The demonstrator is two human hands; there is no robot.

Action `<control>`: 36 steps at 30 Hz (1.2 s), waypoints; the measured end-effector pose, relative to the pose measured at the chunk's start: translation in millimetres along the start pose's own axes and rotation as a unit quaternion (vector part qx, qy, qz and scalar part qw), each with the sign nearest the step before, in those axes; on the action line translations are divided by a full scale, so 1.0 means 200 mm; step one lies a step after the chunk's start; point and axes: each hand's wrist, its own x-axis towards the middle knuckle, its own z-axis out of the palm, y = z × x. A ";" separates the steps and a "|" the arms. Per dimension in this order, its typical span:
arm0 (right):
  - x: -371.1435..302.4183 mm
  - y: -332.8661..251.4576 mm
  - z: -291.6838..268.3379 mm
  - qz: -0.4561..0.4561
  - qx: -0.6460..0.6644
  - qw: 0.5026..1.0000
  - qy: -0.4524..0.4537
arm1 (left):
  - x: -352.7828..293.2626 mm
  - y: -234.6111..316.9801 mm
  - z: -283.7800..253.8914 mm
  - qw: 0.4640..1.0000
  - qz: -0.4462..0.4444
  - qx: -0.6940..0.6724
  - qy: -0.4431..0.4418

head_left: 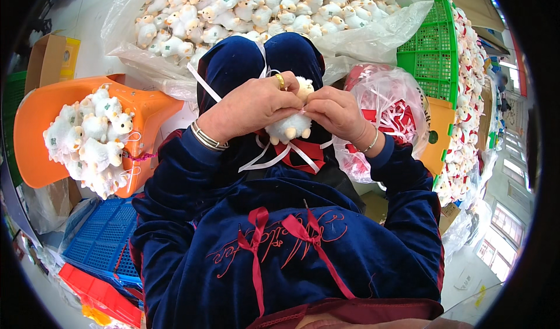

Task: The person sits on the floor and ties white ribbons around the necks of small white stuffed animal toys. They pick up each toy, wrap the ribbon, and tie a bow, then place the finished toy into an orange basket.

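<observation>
A small white plush animal (288, 127) is between my hands above my lap, its cream head up and its round body below. From the left, my left hand (256, 106) is closed at its neck, a gold ring on one finger. My right hand (341, 114) pinches at the same spot, fingertips almost touching the left ones. A little pinkish strip shows between the fingertips; the fingers hide most of it. White ribbons (303, 156) and a red cloth piece (309, 154) lie on my lap under the toy.
Ahead, a big clear plastic bag (125, 31) holds many similar plush toys. An orange chair (35, 136) at left carries a pile of them. On the right are a plastic bag with red and white pieces (388, 110) and a green crate (429, 52). A blue crate (105, 238) stands lower left.
</observation>
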 end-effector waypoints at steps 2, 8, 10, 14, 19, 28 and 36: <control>0.00 0.00 0.00 0.001 0.003 1.000 -0.001 | 0.00 0.00 0.00 1.000 0.004 0.006 -0.007; 0.01 0.01 -0.02 -0.019 -0.002 1.000 -0.021 | 0.02 -0.01 -0.03 0.999 0.038 0.024 -0.024; 0.02 0.01 -0.02 -0.024 0.000 0.999 -0.027 | 0.03 -0.01 -0.04 0.998 0.045 0.028 -0.034; 0.02 0.01 -0.02 -0.025 -0.002 0.999 -0.030 | 0.05 -0.01 -0.02 0.996 0.065 0.049 -0.038; 0.02 -0.01 -0.01 -0.012 -0.012 1.000 -0.009 | 0.02 0.00 0.01 1.000 0.021 0.019 -0.001; 0.02 -0.02 0.00 0.002 -0.008 1.000 0.011 | -0.01 0.02 0.02 0.998 -0.021 -0.053 0.026; 0.01 -0.03 0.00 0.014 -0.015 1.000 0.013 | -0.02 -0.01 0.01 0.997 -0.005 -0.075 0.035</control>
